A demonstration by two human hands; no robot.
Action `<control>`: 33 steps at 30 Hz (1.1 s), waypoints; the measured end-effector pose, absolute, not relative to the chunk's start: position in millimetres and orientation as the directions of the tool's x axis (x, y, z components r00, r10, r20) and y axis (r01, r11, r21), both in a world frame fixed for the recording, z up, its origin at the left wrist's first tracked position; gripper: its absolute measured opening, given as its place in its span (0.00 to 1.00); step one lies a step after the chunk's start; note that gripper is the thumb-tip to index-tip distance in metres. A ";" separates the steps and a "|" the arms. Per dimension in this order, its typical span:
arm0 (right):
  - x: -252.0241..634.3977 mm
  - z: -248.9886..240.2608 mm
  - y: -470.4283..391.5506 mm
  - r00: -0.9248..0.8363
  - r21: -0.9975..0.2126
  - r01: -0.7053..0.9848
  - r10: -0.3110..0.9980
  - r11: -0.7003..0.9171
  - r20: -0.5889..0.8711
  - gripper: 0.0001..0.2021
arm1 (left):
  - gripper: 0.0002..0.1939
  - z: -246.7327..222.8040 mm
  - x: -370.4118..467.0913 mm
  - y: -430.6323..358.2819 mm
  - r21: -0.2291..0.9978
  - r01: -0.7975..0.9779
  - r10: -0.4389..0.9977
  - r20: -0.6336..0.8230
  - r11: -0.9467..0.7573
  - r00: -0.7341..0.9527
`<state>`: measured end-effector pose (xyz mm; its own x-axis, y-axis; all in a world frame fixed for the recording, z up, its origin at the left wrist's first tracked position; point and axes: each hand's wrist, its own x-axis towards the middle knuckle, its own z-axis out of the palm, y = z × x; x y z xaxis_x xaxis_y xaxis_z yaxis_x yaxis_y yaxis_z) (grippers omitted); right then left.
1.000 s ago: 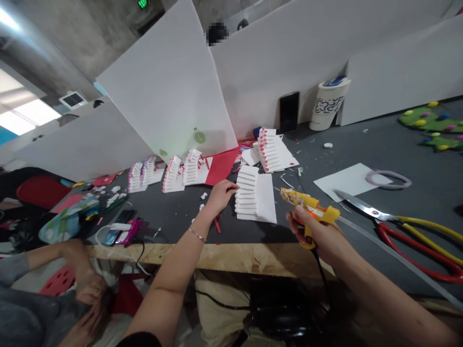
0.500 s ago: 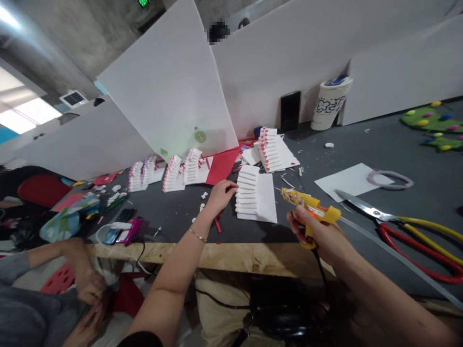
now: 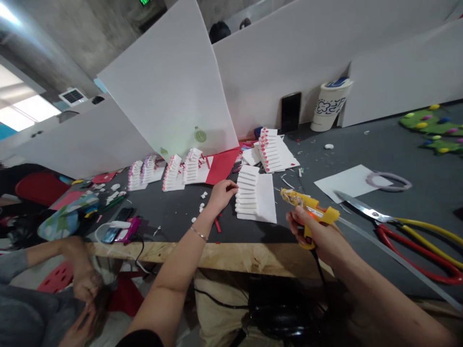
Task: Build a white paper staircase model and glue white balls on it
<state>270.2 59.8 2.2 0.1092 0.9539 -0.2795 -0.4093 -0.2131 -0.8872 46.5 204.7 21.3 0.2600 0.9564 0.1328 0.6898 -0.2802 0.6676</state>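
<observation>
My left hand (image 3: 223,194) has its fingers pinched together at the left ends of a row of white cotton swabs (image 3: 247,196), seemingly on one swab's tip. The swabs lie side by side on a folded white card (image 3: 266,198), fanned from top to bottom. Gripped in my right hand (image 3: 314,230) is a yellow hot glue gun (image 3: 307,205), its nozzle pointing left toward the card and apart from it. A long clear glue stick (image 3: 383,250) sticks out of the gun's back. Strings of glue cling around the nozzle.
Large red-and-yellow-handled scissors (image 3: 378,215) lie right, near white paper (image 3: 342,183) and a grey ring (image 3: 388,181). Behind stand a paper cup (image 3: 331,106), a phone (image 3: 291,112) and another swab card (image 3: 268,152) with red tips. A co-worker's hands (image 3: 87,289) are at lower left.
Both hands keep nearly the same places, with the glue gun held at the same angle. Only the camera view has shifted slightly.
</observation>
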 end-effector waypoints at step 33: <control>262.9 9.8 61.1 0.086 -0.838 -0.488 0.943 -0.242 -0.322 0.23 | 0.04 -6.5 -68.1 141.7 0.324 0.935 0.974 0.214 -0.146 0.078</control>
<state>262.9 61.1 9.8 0.0862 0.9427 -0.3223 -0.4885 -0.2420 -0.8383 -68.1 141.7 -6.5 0.0779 0.9737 0.2141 0.9348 -0.1459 0.3238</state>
